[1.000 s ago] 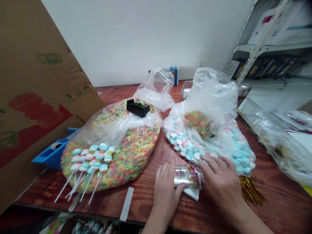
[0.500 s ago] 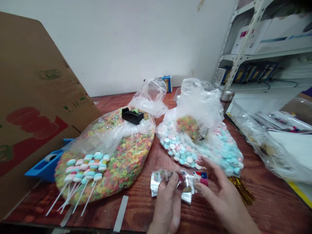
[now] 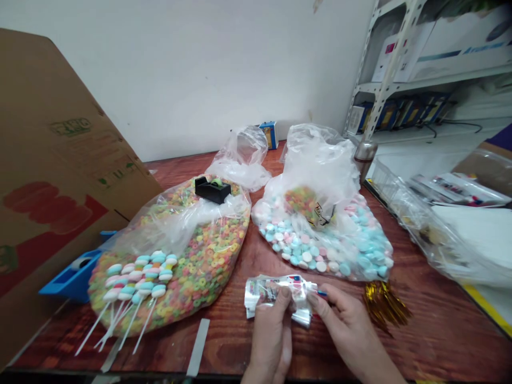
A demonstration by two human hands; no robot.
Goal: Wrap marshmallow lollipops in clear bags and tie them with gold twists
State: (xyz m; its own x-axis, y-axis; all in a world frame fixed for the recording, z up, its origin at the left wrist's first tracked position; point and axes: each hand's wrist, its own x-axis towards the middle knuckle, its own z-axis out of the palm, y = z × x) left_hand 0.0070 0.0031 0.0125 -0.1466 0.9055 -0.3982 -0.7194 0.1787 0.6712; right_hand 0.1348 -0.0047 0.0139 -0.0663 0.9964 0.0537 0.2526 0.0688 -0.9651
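Silver, clear-fronted plastic packets with print on them lie over the table in a small stack. My left hand is closed on them, thumb on top. My right hand pinches the right end of the top packet, where a small red and blue printed piece shows between the fingertips. Beside that hand lies a bunch of gold twist ties. Just beyond both hands sits a clear bag of pink, white and blue candies.
At left, several candy sticks rest on a big bag of ring-shaped pieces, with a black tape dispenser on it. A blue tape dispenser stands by a cardboard box. A plastic tray and metal bottle are at right.
My right hand's raised fingers have closed down onto the packet's end. The red, white and blue printed piece there is now mostly covered. The view has shifted slightly.
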